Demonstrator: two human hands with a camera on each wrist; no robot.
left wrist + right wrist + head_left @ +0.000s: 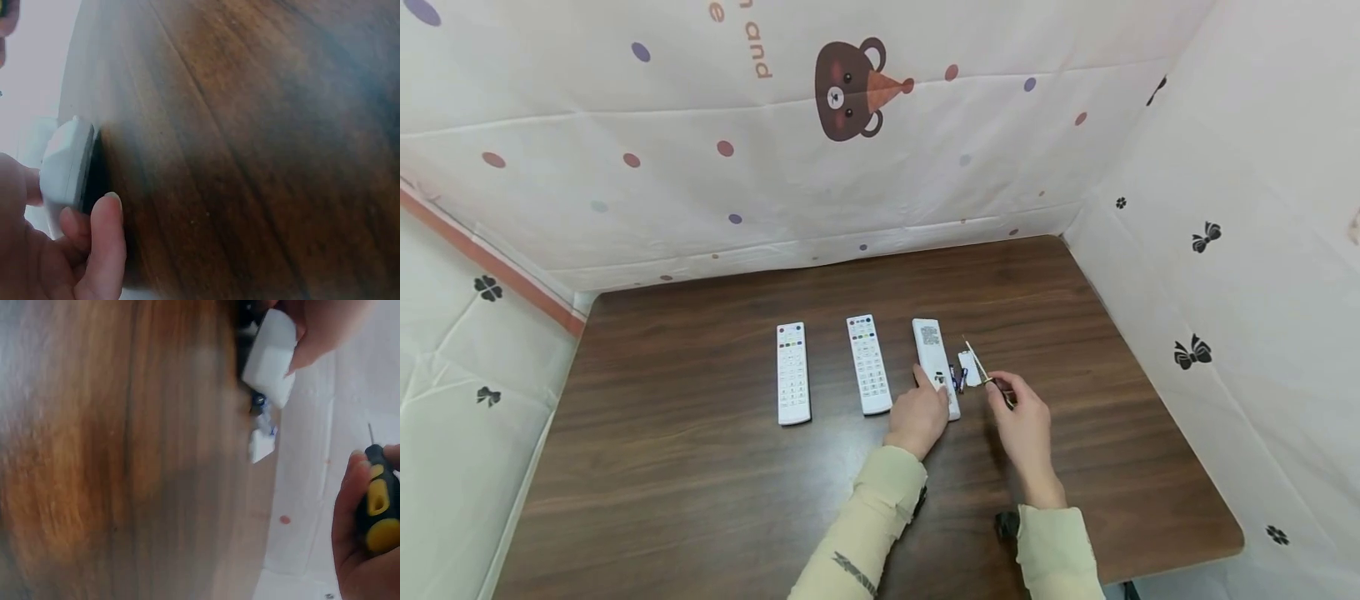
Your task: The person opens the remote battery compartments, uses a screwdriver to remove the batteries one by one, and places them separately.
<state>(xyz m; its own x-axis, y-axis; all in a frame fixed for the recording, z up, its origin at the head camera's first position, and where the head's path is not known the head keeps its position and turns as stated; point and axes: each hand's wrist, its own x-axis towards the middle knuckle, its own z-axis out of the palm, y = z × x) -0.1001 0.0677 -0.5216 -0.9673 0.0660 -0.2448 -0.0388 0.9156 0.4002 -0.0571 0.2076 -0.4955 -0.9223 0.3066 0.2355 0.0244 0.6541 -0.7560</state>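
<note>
A white remote control (931, 346) lies back side up, with a printed label near its far end. My left hand (919, 415) grips its near end, fingers along one side and thumb on the other. In the left wrist view the end of the remote (65, 162) shows between the fingers. My right hand (1024, 421) holds a screwdriver (378, 500) with a black and yellow handle, its thin shaft pointing away above the table. Small batteries (959, 379) lie right beside the remote, next to a white battery cover (970, 368).
Two more white remotes lie button side up to the left, one in the middle (868, 364) and one farther left (793, 373). The brown wooden table (685, 467) is bordered by white printed cloth (760, 175) at the back and sides.
</note>
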